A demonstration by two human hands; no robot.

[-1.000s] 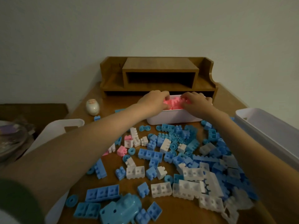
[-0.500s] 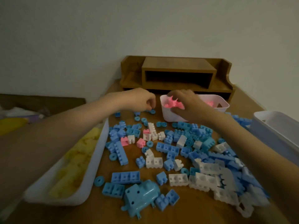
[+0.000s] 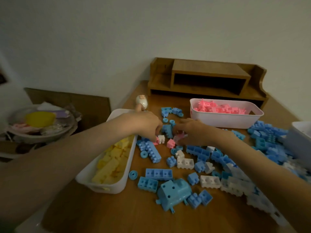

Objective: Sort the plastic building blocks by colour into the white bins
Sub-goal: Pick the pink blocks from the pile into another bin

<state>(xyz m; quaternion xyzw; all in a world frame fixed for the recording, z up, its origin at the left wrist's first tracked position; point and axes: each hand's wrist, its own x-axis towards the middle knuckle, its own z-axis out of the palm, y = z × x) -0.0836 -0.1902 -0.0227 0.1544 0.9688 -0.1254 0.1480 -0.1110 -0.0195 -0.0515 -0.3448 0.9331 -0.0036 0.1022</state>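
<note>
- Step in hand, as I judge it: gathering the last stray pink pieces from the mixed pile on the table [image 3: 117, 212]; both hands meet at the pile's far left edge, just beside the yellow bin [image 3: 107, 187]
- The left hand [image 3: 148, 126] reaches in over that bin's far end, fingers curled downward with the tips at a pink block [image 3: 156, 141] that lies against a small white block [image 3: 161, 139]; whether the tips have clamped it I cannot tell
- The right hand [image 3: 195, 132] has its fingers curled round a pale pink piece [image 3: 179, 136], thumb underneath; the blur hides the exact hold
- A loose pink block [image 3: 170, 143] lies on the wood between the two hands, apart from both
- The pink bin [image 3: 225, 121] stands behind and to the right of the right hand, near it, already heaped with pink
- Blue blocks [image 3: 159, 174] and white blocks [image 3: 210, 181] cover the table unsorted; a third bin [image 3: 297, 142] at the right edge shows only its corner; the task looks well short of done
- Next move calls for a firm pinch on each pink piece, a lift free of the white neighbour, then a short carry over the pink bin's near rim; the loose one wants a second reach
</note>
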